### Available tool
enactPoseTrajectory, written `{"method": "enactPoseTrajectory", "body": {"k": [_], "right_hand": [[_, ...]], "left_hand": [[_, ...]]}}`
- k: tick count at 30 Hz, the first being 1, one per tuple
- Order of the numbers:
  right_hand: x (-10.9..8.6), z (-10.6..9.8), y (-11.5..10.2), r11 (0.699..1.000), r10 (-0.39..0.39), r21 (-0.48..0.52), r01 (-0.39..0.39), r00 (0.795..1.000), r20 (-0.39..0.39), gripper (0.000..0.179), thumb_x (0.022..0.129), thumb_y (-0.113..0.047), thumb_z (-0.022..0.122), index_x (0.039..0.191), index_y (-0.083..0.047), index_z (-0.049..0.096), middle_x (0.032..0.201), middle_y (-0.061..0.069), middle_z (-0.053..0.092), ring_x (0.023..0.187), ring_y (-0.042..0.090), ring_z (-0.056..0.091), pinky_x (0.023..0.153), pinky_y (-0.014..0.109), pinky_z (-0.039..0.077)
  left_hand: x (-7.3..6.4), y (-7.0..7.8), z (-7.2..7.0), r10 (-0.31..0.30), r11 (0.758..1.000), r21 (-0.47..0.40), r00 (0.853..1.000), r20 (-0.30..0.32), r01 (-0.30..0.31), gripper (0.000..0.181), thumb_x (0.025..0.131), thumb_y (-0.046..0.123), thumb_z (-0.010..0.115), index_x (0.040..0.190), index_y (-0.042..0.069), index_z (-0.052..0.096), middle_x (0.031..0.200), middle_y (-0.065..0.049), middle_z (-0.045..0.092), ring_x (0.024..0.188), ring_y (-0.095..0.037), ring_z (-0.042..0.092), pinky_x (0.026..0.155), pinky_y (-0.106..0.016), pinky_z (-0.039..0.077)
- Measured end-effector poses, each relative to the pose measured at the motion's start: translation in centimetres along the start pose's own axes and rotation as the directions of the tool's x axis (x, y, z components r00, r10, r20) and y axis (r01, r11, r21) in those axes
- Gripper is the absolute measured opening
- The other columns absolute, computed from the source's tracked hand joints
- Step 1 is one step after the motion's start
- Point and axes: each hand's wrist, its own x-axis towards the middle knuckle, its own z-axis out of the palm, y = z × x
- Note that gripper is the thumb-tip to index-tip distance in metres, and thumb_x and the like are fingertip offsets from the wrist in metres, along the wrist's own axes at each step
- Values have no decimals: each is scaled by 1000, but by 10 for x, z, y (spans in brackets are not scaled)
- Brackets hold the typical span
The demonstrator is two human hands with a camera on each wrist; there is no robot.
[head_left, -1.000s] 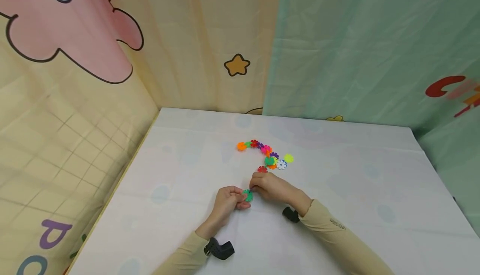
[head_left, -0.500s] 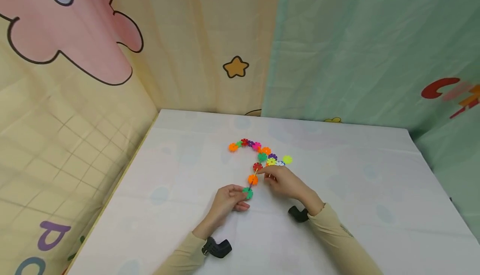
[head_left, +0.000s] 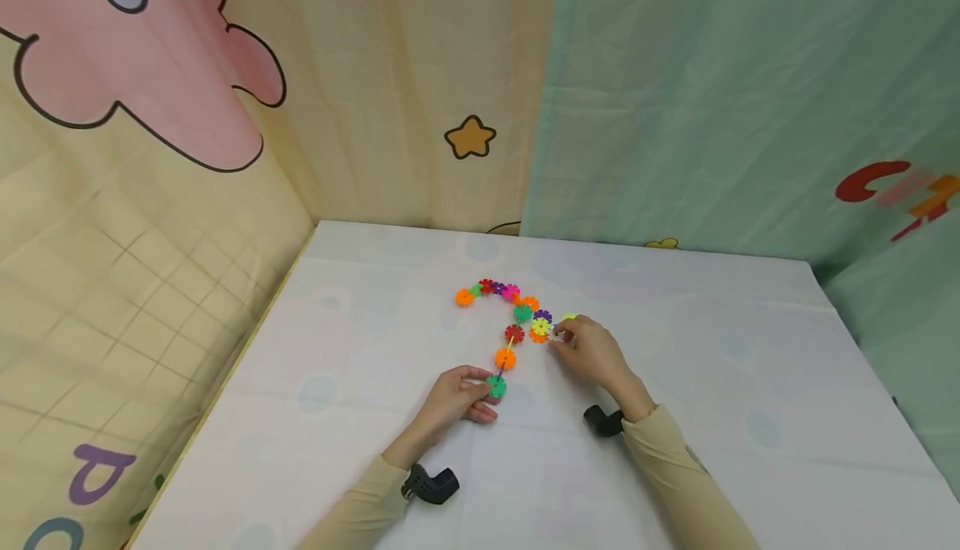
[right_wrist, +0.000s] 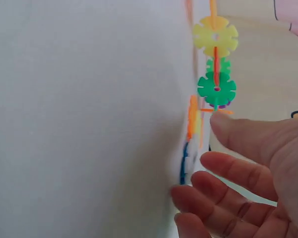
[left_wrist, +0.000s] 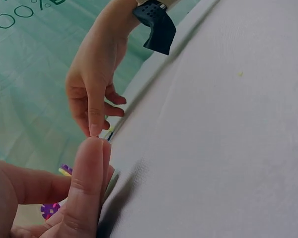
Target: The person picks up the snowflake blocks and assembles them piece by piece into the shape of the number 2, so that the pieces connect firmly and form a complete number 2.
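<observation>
The head view looks forward and down from well above the white cloth-covered table [head_left: 675, 383], taking in the whole tabletop and the printed fabric walls; the curved chain of coloured plastic snowflake discs [head_left: 510, 317] lies near centre. The left wrist view sits very close along the table surface, facing the left hand [left_wrist: 64, 198] at 7 o'clock and the right hand [left_wrist: 97, 84] at 11 o'clock. The right wrist view, equally close, shares the chain at 1 o'clock.

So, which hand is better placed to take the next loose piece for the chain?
Probably the right hand: it reaches the loose pieces, while the left hand pinches the chain's green end disc.
</observation>
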Motion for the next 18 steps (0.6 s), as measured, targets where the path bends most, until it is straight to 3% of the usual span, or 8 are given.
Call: {"method": "enactPoseTrajectory", "body": {"k": [8, 14, 18], "right_hand": [[15, 6, 0, 995, 99, -23, -99, 995, 18, 46, 81, -33, 76, 112, 0, 65, 88, 9, 53, 67, 19, 48, 59, 32, 44], [17, 1, 12, 987, 147, 58, -148, 989, 22, 35, 80, -20, 77, 102, 3, 64, 89, 11, 53, 74, 23, 50, 68, 38, 47], [10, -6, 20, 979, 149, 146, -141, 988, -39, 25, 77, -11, 80, 91, 2, 64, 85, 11, 57, 74, 24, 51, 68, 38, 47]], "left_hand": [[2, 1, -4, -20, 997, 70, 999, 33, 17, 27, 94, 8, 58, 111, -12, 52, 82, -18, 68, 59, -22, 67, 57, -34, 57], [1, 1, -4, 9, 999, 49, 1000, 26, -10, 31, 94, 8, 59, 113, -15, 52, 84, -20, 68, 59, -20, 67, 57, -33, 57], [1, 2, -5, 27, 999, 33, 1000, 10, -27, 33, 94, 8, 60, 115, -16, 52, 85, -20, 68, 59, -18, 67, 58, -32, 57]]}}
